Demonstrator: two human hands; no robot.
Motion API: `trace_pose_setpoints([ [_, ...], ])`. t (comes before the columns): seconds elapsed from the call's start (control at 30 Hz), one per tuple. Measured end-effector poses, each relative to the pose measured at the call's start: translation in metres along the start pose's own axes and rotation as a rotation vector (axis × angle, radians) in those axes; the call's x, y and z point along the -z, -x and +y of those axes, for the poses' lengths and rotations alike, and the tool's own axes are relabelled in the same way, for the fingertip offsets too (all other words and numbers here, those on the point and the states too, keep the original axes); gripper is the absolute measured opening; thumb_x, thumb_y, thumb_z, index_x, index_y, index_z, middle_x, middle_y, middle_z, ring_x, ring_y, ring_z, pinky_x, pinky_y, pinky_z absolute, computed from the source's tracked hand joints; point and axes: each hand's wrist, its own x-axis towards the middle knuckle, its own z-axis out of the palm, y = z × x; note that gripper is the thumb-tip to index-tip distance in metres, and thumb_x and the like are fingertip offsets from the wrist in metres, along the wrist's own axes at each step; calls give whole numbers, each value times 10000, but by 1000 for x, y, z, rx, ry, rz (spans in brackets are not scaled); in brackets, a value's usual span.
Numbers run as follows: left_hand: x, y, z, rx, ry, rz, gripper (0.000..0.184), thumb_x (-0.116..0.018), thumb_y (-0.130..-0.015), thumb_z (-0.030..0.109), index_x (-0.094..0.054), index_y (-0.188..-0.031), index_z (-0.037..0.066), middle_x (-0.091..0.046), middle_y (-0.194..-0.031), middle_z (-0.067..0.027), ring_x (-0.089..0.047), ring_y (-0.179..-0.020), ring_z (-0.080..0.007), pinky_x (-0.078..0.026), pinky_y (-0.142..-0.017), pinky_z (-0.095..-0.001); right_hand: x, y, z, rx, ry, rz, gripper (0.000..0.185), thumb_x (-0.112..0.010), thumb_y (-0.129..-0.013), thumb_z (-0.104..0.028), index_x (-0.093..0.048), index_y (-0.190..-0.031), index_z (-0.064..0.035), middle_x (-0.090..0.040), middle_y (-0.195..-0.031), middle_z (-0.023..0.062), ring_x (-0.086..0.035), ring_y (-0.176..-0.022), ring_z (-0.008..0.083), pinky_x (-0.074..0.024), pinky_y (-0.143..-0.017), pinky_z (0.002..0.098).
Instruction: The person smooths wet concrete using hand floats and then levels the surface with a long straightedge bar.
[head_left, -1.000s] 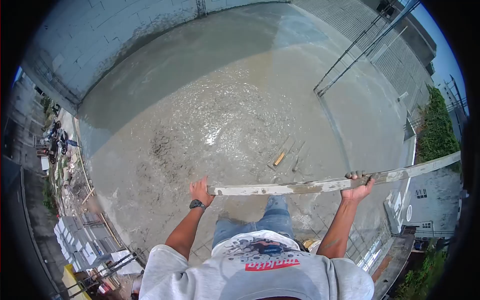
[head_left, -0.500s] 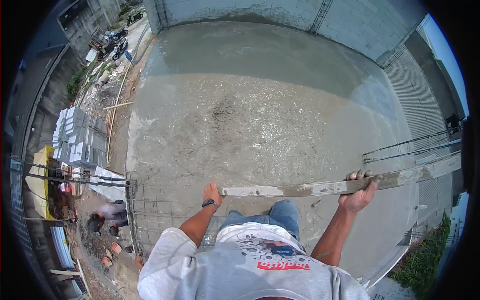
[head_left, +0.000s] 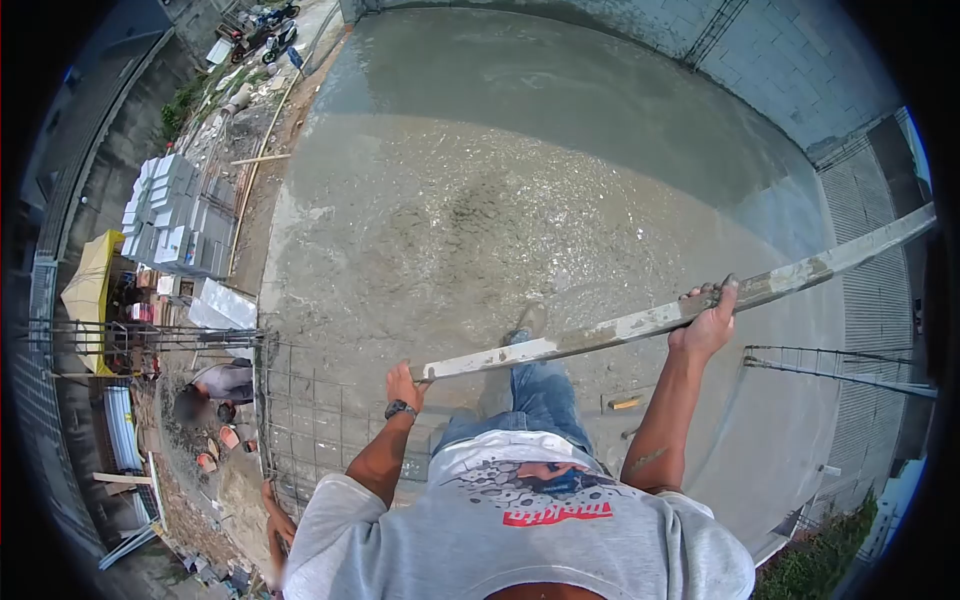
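A long, straight screed board (head_left: 590, 338), smeared with grey concrete, slants up to the right across the view. My left hand (head_left: 403, 384), with a watch on its wrist, is closed at the board's left end. Farther along, my right hand (head_left: 706, 325) grips the board, its thumb and fingertips muddy with concrete. Wet concrete (head_left: 400, 270) spreads below and beyond the board, rough in the middle and smoother toward the back. My jeans leg (head_left: 540, 390) extends forward under the board, the foot in the concrete.
Rebar mesh (head_left: 310, 410) shows at left near my side. A yellow-handled tool (head_left: 625, 403) lies right of my leg. A co-worker (head_left: 222, 385) bends below the left edge; another person's hand (head_left: 280, 520) is nearer. Rebar (head_left: 840, 362) juts at right; block walls (head_left: 790, 70) stand behind.
The board's right part has swung up and away from me, with my right hand on it. My left hand has shifted slightly left. One leg has stepped forward, and the view has turned.
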Motion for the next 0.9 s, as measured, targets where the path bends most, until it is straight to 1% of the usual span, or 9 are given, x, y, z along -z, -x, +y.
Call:
trace_pose_setpoints([
  [0.07, -14, -36, -8, -48, -13, 79, 702, -879, -704, 239, -516, -1271, 40, -579, -1214, -202, -508, -1180, -397, -400, -1018, -486, -16, -42, 30, -104, 11, 14, 287, -614, -989, -323, -539, -917, -56, -535, -752, 53, -569, -648, 169, -502, -583, 333],
  [0.2, -10, -103, 22, -37, -109, 138, 554, -831, -663, 115, -563, -1147, 98, -609, -1095, -163, -549, -1099, -379, -390, -981, -499, -30, -138, 89, -294, 77, 95, 300, -640, -969, -325, -551, -907, -46, -549, -735, 65, -589, -664, 188, -511, -606, 343],
  [0.3, 5, -151, 39, 69, -181, -44, 483, -775, -716, 95, -577, -1156, 108, -609, -1133, -156, -532, -1146, -375, -349, -1040, -524, -50, -205, 129, -378, 171, 168, 321, -669, -935, -329, -569, -919, -24, -570, -766, 75, -595, -672, 206, -503, -621, 363],
  [0.4, 27, -182, 66, 126, -255, -77, 435, -733, -717, 70, -593, -1125, 127, -625, -1091, -143, -550, -1113, -374, -343, -1039, -541, -57, -242, 148, -474, 230, 195, 328, -677, -913, -324, -587, -943, -10, -582, -818, 83, -587, -682, 211, -493, -640, 382],
  [0.57, 52, -239, 74, 124, -377, -140, 379, -722, -736, 100, -611, -1093, 164, -637, -1060, -118, -566, -1102, -359, -312, -1061, -597, -54, -293, 217, -596, 301, 225, 386, -695, -875, -316, -619, -1030, 29, -604, -916, 104, -579, -809, 217, -476, -744, 409],
  [0.67, 67, -262, 92, 174, -455, -207, 374, -715, -746, 121, -600, -1097, 178, -621, -1079, -128, -555, -1123, -348, -300, -1083, -582, -56, -313, 229, -674, 298, 271, 467, -722, -838, -318, -617, -1089, 61, -607, -987, 125, -568, -886, 236, -469, -816, 425],
  [0.77, 70, -296, 87, 172, -495, -273, 374, -718, -743, 131, -594, -1093, 177, -606, -1113, -132, -542, -1141, -350, -309, -1072, -574, -65, -324, 247, -677, 314, 375, 517, -741, -813, -316, -611, -1117, 81, -609, -1038, 152, -583, -908, 267, -472, -846, 439],
  [0.8, 72, -309, 90, 167, -514, -300, 367, -716, -751, 152, -593, -1096, 174, -606, -1117, -130, -541, -1141, -353, -310, -1072, -570, -66, -330, 254, -689, 326, 387, 552, -752, -800, -307, -602, -1148, 95, -612, -1066, 169, -591, -936, 284, -476, -847, 435],
  [0.9, 80, -346, 113, 188, -579, -370, 344, -696, -790, 220, -587, -1111, 169, -603, -1134, -135, -537, -1150, -358, -304, -1074, -548, -79, -348, 255, -753, 380, 475, 427, -744, -825, -273, -636, -1100, 35, -621, -958, 113, -593, -812, 237, -497, -730, 416],
])
